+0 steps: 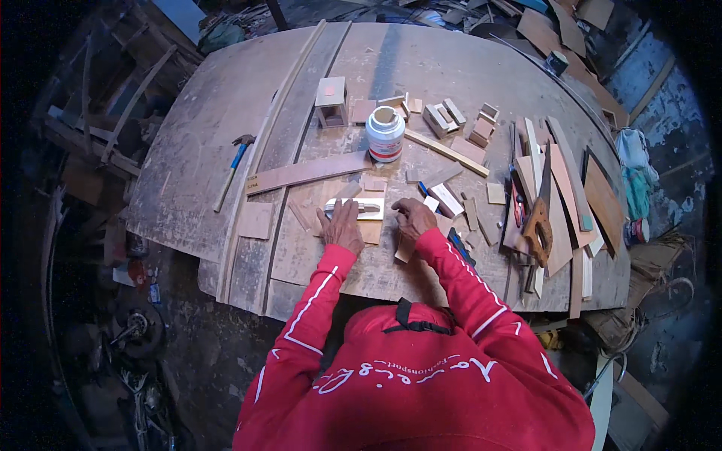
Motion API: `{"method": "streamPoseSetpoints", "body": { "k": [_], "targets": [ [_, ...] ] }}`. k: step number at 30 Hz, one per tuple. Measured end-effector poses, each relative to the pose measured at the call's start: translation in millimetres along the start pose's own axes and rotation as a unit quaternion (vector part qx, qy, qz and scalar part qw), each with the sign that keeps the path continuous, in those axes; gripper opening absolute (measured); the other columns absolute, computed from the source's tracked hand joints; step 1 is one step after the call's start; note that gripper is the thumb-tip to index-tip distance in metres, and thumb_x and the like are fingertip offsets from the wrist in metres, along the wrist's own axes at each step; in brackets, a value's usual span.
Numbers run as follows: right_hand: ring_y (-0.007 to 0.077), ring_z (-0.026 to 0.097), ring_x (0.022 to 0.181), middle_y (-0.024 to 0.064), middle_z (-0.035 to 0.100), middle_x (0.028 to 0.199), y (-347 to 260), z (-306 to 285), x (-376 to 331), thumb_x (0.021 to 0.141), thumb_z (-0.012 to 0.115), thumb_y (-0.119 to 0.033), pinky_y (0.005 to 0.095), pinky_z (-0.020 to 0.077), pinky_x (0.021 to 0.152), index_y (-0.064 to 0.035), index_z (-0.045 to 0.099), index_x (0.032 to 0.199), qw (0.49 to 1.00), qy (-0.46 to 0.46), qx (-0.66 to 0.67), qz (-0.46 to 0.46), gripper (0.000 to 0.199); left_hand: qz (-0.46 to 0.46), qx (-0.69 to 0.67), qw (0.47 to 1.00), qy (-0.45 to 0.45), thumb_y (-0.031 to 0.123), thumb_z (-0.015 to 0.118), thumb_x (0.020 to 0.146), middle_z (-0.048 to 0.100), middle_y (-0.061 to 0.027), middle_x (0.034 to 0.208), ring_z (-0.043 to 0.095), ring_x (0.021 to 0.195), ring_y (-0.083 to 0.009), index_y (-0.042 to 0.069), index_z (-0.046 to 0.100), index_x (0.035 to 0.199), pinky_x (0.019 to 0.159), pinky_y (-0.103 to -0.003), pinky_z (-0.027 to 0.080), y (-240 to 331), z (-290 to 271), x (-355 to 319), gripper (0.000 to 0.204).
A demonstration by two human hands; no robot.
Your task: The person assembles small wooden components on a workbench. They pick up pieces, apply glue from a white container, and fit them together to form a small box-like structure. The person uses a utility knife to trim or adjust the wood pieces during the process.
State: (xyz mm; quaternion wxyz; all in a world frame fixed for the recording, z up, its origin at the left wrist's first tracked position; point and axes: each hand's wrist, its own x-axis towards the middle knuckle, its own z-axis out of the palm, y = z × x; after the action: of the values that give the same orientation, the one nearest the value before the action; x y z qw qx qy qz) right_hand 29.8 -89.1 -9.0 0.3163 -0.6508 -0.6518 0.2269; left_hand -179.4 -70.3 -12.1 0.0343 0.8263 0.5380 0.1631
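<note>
My left hand [344, 228] lies with its fingers stretched out over a pale rectangular piece of wood [373, 214]. A slim silvery tool [367, 207] rests across that piece, partly under the fingertips; its exact kind is unclear. Just to the right, my right hand [414, 219] is curled downward, and what its fingers hold, if anything, is hidden. A thin wood offcut [404, 249] shows below the right hand. Beyond both hands stands an open white glue jar [386, 135], close to the end of a long flat wooden strip [312, 172].
Small wooden box assemblies [444, 118] and a taller box frame [331, 102] stand toward the back. A hammer [233, 171] lies at left. On the right, a handsaw [540, 218] rests over stacked wood strips. A long batten [272, 143] crosses the worktable [203, 113].
</note>
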Motion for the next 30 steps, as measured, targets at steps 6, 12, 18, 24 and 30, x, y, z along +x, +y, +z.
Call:
{"method": "streamPoseSetpoints", "body": {
  "k": [6,12,18,24,30],
  "targets": [
    [0.0361,0.060,0.092,0.0178,0.062,0.095,-5.2,16.9,15.7,0.074,0.061,-0.014,0.0424,0.0491,0.080,-0.0107,0.057,0.109,0.998,-0.011,-0.063,0.003,0.036,-0.023,-0.041,0.999,-0.011,0.009,0.064,0.070,0.043,-0.0102,0.138,0.032,0.134,-0.0311,0.006,0.046,0.129,0.107,-0.066,0.013,-1.9,-14.9,0.3,0.062],
    [0.0395,0.062,0.091,0.0242,0.063,0.099,-1.5,29.0,13.9,0.071,0.066,-0.015,0.0456,0.0500,0.078,-0.0037,0.046,0.121,0.996,-0.050,-0.028,0.065,0.055,-0.132,-0.177,0.972,0.076,0.006,0.065,0.068,0.046,-0.0182,0.133,0.038,0.129,-0.0349,0.001,0.043,0.131,0.109,-0.050,0.024,-41.8,-1.4,3.6,0.067],
    [0.0422,0.063,0.087,0.0260,0.065,0.095,-8.2,30.8,5.3,0.071,0.063,-0.010,0.0479,0.0504,0.075,-0.0022,0.038,0.129,0.996,-0.041,-0.010,0.084,0.064,-0.262,-0.198,0.942,0.068,0.001,0.056,0.069,0.055,-0.0264,0.118,0.051,0.115,-0.0402,-0.003,0.047,0.120,0.099,-0.042,0.040,-58.7,-6.5,12.7,0.051],
    [0.0435,0.062,0.088,0.0262,0.064,0.096,-12.1,34.4,-1.5,0.071,0.058,-0.005,0.0478,0.0500,0.076,-0.0018,0.037,0.131,0.996,-0.020,0.043,0.080,0.064,-0.304,-0.200,0.931,-0.027,-0.001,0.058,0.070,0.060,-0.0238,0.111,0.057,0.105,-0.0409,-0.002,0.045,0.123,0.091,-0.044,0.046,-65.4,-13.3,23.0,0.054],
    [0.0421,0.063,0.088,0.0248,0.065,0.095,-11.9,36.2,-2.4,0.072,0.055,-0.006,0.0459,0.0500,0.077,-0.0007,0.036,0.133,0.996,-0.007,0.052,0.079,0.064,-0.333,-0.262,0.905,-0.032,-0.001,0.056,0.070,0.063,-0.0210,0.108,0.060,0.103,-0.0370,-0.002,0.043,0.128,0.089,-0.041,0.048,-69.3,0.2,28.8,0.059]
  ]
}}
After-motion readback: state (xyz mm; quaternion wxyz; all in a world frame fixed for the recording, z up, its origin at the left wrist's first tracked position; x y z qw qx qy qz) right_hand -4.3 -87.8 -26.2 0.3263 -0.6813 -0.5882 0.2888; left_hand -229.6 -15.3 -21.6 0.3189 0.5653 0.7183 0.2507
